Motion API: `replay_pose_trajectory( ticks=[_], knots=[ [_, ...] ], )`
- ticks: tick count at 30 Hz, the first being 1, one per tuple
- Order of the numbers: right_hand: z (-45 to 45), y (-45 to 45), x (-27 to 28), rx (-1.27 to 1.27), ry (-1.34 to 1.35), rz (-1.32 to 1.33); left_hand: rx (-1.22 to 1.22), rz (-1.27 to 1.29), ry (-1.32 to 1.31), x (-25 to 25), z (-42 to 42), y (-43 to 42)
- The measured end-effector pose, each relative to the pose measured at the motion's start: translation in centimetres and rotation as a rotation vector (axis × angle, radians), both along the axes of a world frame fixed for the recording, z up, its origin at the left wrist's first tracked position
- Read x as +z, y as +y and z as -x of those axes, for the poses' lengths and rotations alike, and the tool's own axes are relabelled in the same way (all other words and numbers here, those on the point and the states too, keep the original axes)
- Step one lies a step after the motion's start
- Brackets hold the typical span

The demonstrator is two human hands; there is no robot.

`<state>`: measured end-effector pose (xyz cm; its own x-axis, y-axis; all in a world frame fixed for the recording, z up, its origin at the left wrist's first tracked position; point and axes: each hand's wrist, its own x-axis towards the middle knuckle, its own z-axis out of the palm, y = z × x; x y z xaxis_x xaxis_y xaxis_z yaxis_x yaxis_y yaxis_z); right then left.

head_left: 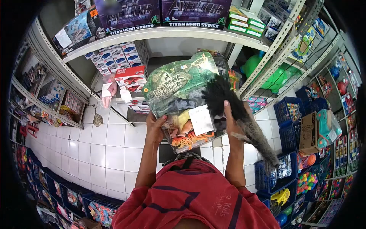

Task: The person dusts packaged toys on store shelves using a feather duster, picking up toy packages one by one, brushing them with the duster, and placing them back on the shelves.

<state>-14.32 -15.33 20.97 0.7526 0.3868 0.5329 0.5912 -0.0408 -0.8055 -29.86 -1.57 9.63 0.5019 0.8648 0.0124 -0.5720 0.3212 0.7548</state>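
Observation:
In front of my chest is a clear plastic pack of toy animals [167, 91] with a green "Animal World" card, tilted towards me. A tiger figure and other animals show through the plastic, and a white paper label [201, 120] is on its front. My left hand [155, 128] grips the pack's lower left edge, thumb on the front. On the right side, my right hand [233, 124] is closed around a feather duster [228, 97] and against the pack's edge. The duster's black feathers lie over the pack, and its grey end hangs past my wrist. The fingers behind the pack are hidden.
Ahead stands a metal shelf [164, 35] with Avengers boxes [194, 13] on top. Below are stacked car boxes [133, 53], a red car box [130, 78] and a green ball [263, 70]. Blue baskets [288, 110] line the right; more toy shelves stand left. White tiles [106, 152] cover the floor.

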Motion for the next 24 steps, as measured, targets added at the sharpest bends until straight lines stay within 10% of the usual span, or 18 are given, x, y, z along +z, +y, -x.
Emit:
replay_pose_trajectory(
  ticks=[4,16,24],
  knots=[
    [0.4,1.4,-2.3,0.245,-0.494,0.083,-0.002,-0.066,0.062,-0.2,-0.4,0.1],
    [2.2,2.0,-2.8,0.529,-0.192,0.158,-0.094,-0.093,0.048,-1.9,-1.4,0.2],
    [-0.3,2.8,-1.9,0.18,-0.313,-0.04,-0.047,-0.205,0.079,-0.3,-1.6,-0.7]
  ],
)
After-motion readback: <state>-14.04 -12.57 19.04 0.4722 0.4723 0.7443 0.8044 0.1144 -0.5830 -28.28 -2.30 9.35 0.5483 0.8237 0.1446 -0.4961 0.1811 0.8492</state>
